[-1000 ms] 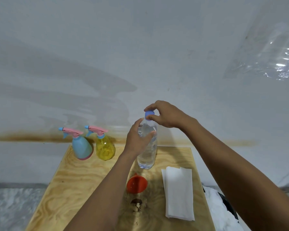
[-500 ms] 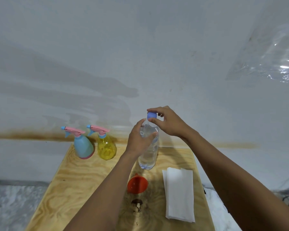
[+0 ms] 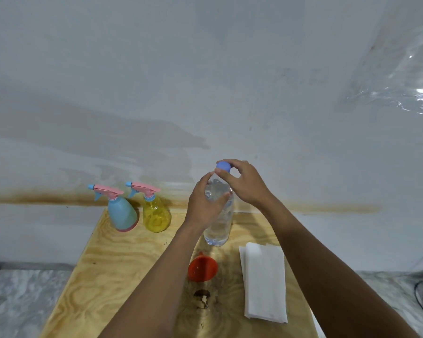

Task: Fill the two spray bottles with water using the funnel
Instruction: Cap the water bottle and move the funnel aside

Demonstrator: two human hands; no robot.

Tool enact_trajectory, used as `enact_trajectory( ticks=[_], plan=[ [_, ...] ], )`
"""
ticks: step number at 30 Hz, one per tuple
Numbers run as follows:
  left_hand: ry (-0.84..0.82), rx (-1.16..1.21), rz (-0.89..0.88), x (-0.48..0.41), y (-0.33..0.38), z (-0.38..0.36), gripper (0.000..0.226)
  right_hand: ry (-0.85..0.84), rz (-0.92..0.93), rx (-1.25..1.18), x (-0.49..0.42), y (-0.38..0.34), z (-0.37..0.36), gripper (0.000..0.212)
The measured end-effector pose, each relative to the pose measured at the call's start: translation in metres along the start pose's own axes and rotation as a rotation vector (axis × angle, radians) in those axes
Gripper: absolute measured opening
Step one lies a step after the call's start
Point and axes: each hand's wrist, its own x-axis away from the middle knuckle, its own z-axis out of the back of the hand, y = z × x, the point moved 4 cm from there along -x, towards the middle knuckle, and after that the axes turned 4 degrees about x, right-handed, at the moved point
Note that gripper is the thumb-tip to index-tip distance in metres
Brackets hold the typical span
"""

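1. The water bottle (image 3: 217, 225) stands upright mid-table, behind the funnel (image 3: 202, 267).
2. The left hand (image 3: 204, 203) wraps its upper body, fingers curled round it.
3. The right hand (image 3: 244, 184) pinches the blue cap (image 3: 223, 166).
4. The blue sprayer (image 3: 121, 211) and yellow sprayer (image 3: 155, 211) stand side by side at the back left, heads on.
5. A folded cloth (image 3: 264, 281) lies right of the funnel on the table (image 3: 108, 276).

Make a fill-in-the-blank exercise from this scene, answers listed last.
While the left hand grips the water bottle, the right hand pinches its ____ cap.
The blue spray bottle and the yellow spray bottle both have ____ trigger heads.
The folded white cloth lies to the ____ of the funnel.
Answers: blue; pink; right.
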Motion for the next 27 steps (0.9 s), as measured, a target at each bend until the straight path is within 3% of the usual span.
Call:
enact_trajectory(
  ticks=[6,10,15,19,22,24,27],
  plan=[
    [-0.006,0.024,-0.003,0.001,0.003,0.003,0.07,0.128,-0.015,0.09,0.005,-0.009,-0.01,0.029],
    [-0.024,0.013,0.0,0.002,0.004,0.002,0.071,0.088,-0.07,0.017,0.009,-0.006,-0.008,0.034],
    [-0.081,-0.012,0.057,0.009,-0.012,0.02,0.09,0.084,-0.112,-0.13,0.031,0.019,-0.005,0.061],
    [0.057,-0.067,0.339,0.032,-0.064,0.039,0.068,0.051,-0.221,-0.178,0.054,0.051,-0.018,0.072],
    [0.001,-0.175,0.669,0.053,-0.116,0.039,0.049,-0.038,-0.265,-0.179,0.065,0.07,-0.035,0.085],
    [-0.058,-0.221,0.835,0.062,-0.14,0.034,0.053,-0.081,-0.259,-0.155,0.069,0.076,-0.044,0.092],
    [-0.017,-0.188,0.949,0.061,-0.156,0.029,0.074,-0.086,-0.219,-0.13,0.067,0.08,-0.052,0.091]
  ],
)
